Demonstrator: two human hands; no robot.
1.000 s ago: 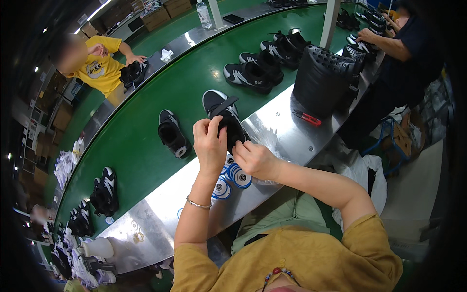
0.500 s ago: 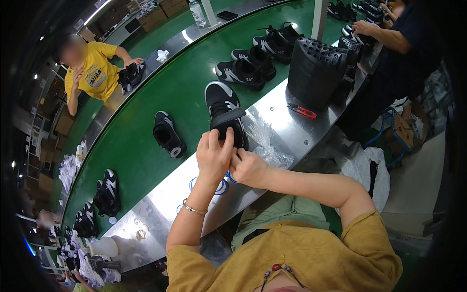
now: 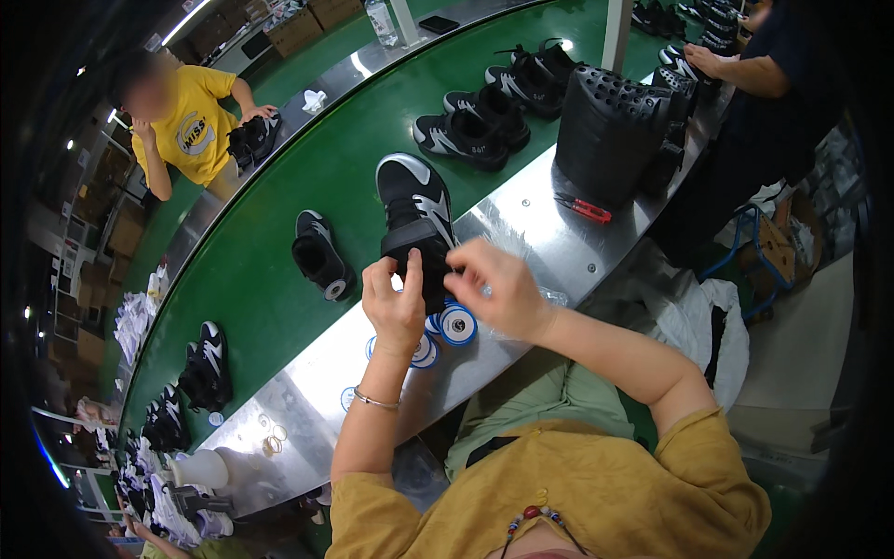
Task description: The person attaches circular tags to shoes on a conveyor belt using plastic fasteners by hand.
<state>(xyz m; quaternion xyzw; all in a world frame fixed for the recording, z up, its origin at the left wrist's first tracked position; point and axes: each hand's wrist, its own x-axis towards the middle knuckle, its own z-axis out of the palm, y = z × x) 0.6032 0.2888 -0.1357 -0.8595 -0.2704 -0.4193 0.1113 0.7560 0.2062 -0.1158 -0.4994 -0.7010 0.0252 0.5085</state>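
A black and silver sneaker [image 3: 410,186] stands in front of me with its toe pointing away and a dark strap across its upper. My left hand [image 3: 393,303] grips its heel opening with bent fingers. Just right of the heel, my right hand [image 3: 507,293] has its fingers pinched together, slightly blurred; what they hold is too small to make out. Below the heel lie several round white tags with blue rims [image 3: 458,326], partly hidden behind my left wrist. A bundle of thin clear plastic strands [image 3: 498,228] is mostly covered by my right hand.
Another sneaker [image 3: 321,256] with a round tag rests on the green belt [image 3: 270,307]. More sneakers [image 3: 456,140] stand beyond. On the metal ledge [image 3: 307,401] are a red cutter [image 3: 589,210] and a black perforated container [image 3: 605,140]. A person in yellow [image 3: 196,130] sits across.
My right hand has moved right, away from my left hand and the heel. The sneaker has shifted slightly left, and a round tag below the heel now shows its face.
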